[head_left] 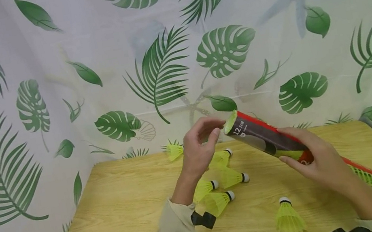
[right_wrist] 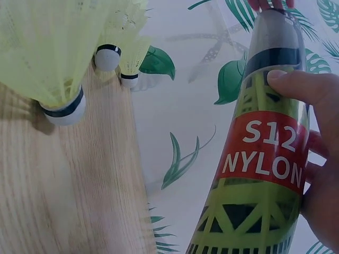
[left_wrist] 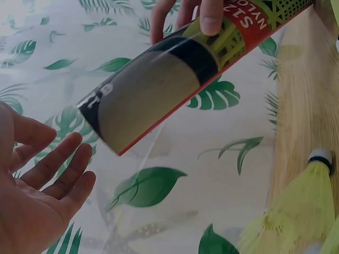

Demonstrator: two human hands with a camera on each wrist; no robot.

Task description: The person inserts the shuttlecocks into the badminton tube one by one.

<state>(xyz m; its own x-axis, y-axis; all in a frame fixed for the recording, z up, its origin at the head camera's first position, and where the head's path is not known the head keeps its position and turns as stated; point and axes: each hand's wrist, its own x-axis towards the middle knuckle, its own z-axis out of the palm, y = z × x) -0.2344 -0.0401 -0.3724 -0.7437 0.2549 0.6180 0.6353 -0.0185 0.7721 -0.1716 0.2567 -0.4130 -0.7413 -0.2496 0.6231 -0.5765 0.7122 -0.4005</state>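
My right hand (head_left: 322, 159) grips a shuttlecock tube (head_left: 263, 136), dark and red with a printed label, around its middle. The tube is held tilted above the table, its upper end toward my left hand (head_left: 198, 144). Yellow-green shows at that end; whether it is a cap or an opening I cannot tell. In the left wrist view, the left hand's fingers (left_wrist: 69, 169) are loosely bent beside the tube's end, holding nothing. The right wrist view shows the thumb lying along the "S12 NYLON" label (right_wrist: 265, 148). Below the hands lie yellow shuttlecocks (head_left: 231, 177) with white tips.
The shuttlecocks lie on a wood-grain table (head_left: 123, 225), several bunched near the left forearm. A single shuttlecock (head_left: 289, 218) lies nearer the front, and another (head_left: 174, 150) is by the back edge. A leaf-patterned cloth (head_left: 164, 74) hangs behind the table.
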